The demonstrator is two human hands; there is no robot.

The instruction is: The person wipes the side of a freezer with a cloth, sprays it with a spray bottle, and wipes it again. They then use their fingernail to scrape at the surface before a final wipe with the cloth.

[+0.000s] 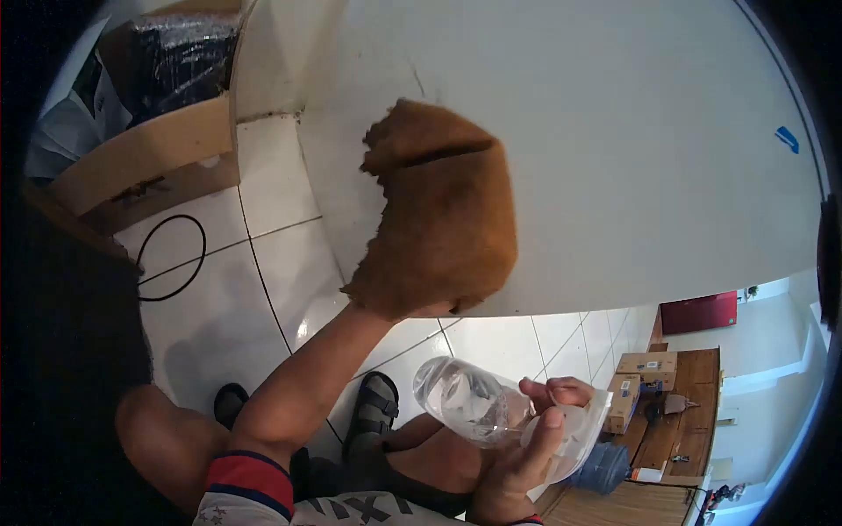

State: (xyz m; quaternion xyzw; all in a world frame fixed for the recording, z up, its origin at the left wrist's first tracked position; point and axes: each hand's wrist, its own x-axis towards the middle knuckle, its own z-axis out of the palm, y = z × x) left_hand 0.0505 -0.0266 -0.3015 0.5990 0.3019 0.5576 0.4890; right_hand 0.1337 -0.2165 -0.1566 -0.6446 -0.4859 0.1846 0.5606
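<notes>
A brown cloth with ragged edges (447, 219) lies against a large white upright panel (640, 158). My left hand (428, 309) presses it there. The cloth covers almost the whole hand, so its fingers are hidden, and a dark fold crosses the upper part. At the lower right, my right hand (535, 443) is wrapped around the neck of a clear spray bottle (469, 399) with a white spray head (586, 430). The bottle is tilted, its base toward the panel's lower edge, with clear liquid visible inside.
An open cardboard box (162, 149) holding plastic-wrapped dark items stands at the upper left. A black cable loop (203, 250) lies on the white tiled floor (281, 180). Cardboard boxes (624, 399), a blue water jug (601, 466) and wooden furniture (693, 412) are at the right.
</notes>
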